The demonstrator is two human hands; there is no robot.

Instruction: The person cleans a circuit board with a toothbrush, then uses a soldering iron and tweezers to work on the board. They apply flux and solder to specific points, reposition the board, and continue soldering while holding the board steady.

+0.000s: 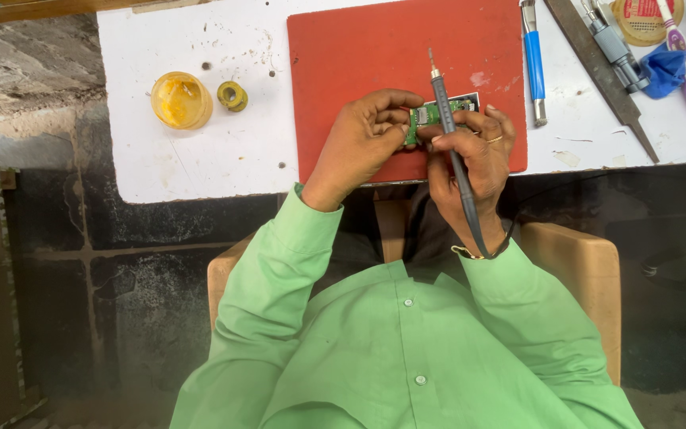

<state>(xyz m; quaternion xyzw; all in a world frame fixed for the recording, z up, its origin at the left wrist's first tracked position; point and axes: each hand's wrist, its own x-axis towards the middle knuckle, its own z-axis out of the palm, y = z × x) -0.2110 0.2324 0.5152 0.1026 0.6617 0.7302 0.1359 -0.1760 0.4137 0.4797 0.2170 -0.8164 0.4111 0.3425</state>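
Green was the small circuit board (426,116) that both hands kept on the red mat (343,71), near the mat's front edge and just above the edge of the white table (200,159). The left hand (363,135) was closed around the left side of the board, thumb and fingers pinching it so it lay steady. The right hand (474,155) was wrapped around a slim dark soldering iron (448,127), gripped like a pen, and some of its fingers also touched the board's right side. The iron crossed over the board, and its tip pointed away from the person, lying above the mat beyond the board and not on it. Its cable ran back over the wrist.

As I judge it, the work on the board was in the middle and not finished: the board was held in position and the tool was in the hand, but the tip was not placed on any joint. I could not tell which joints were already done, because the fingers hid most of the board.

The yellow jar (180,100) and the small spool of solder wire (233,95) stood well apart on the left, untouched. The blue-handled tool (534,63) and the metal file (601,71) lay on the right.
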